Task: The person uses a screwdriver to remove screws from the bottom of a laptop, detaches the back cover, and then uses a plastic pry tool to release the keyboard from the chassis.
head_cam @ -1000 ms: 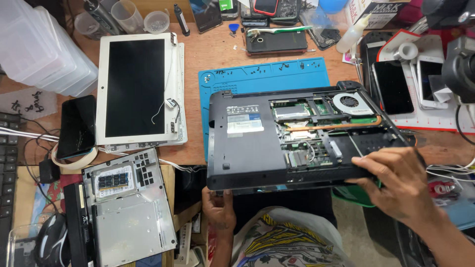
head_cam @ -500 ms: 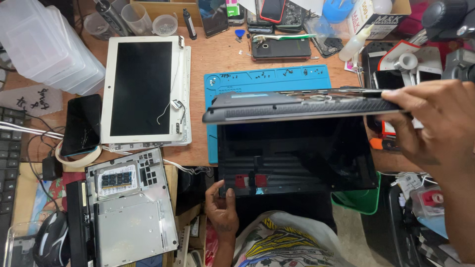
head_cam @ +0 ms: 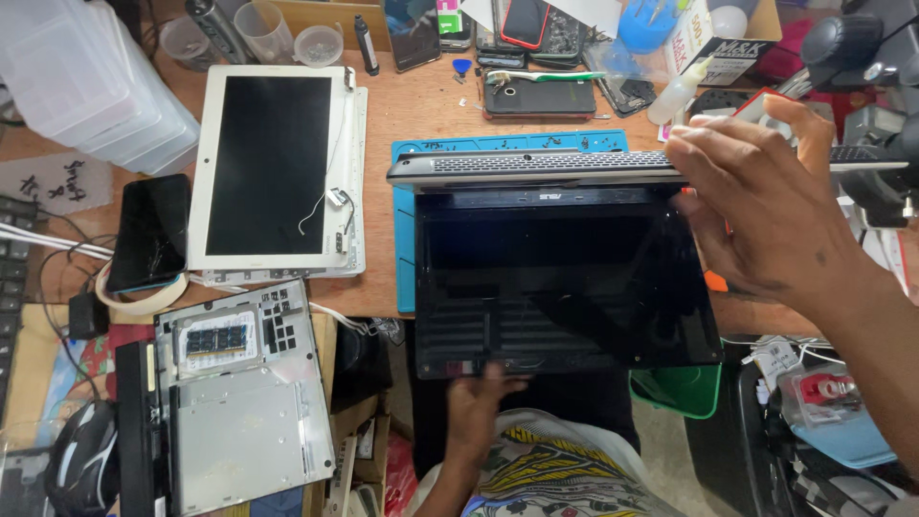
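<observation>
Laptop (head_cam: 565,278) opened; right hand (head_cam: 756,206) grips its base edge, left hand (head_cam: 479,397) clasps lid's near edge.

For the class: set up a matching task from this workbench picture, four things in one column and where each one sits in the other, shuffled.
Things:
1. black laptop
2. white screen panel
3. silver laptop base
4. black phone

Places:
A. bottom left corner
B. left of the white panel
C. on the blue mat, held by the right hand
D. upper left on the wood desk

Pairs: 1-C, 2-D, 3-A, 4-B
</observation>
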